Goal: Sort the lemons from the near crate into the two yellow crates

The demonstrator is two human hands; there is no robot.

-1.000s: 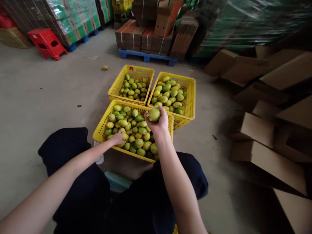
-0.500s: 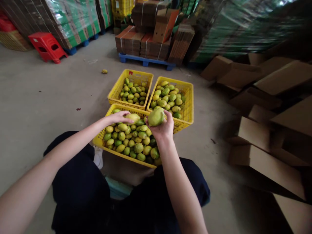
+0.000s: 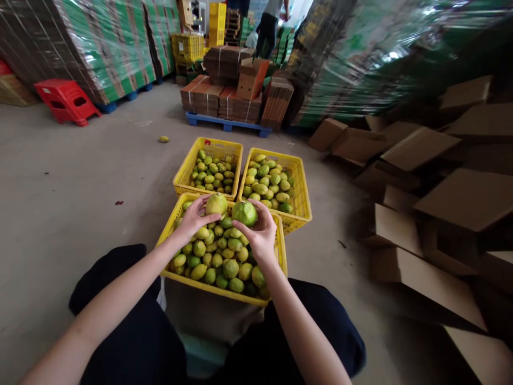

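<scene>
Over the near yellow crate, both hands hold fruit side by side. My left hand is closed around a yellow-green lemon, thumb below it. Just to the right, my right hand grips a greener lemon between thumb and fingers. The two lemons are a small gap apart. Beneath them the near crate is filled with green and yellow lemons. Behind it stand a left crate and a right crate, each holding more of the same fruit.
Empty cardboard boxes are piled on the right. Flattened cartons sit on a blue pallet ahead. A red stool stands at far left, and one loose lemon lies on the floor. A person stands at the back.
My view has tilted up, showing a person at the back. Both hands have turned their lemons and the left lemon is now held upright, nearer the right one.
</scene>
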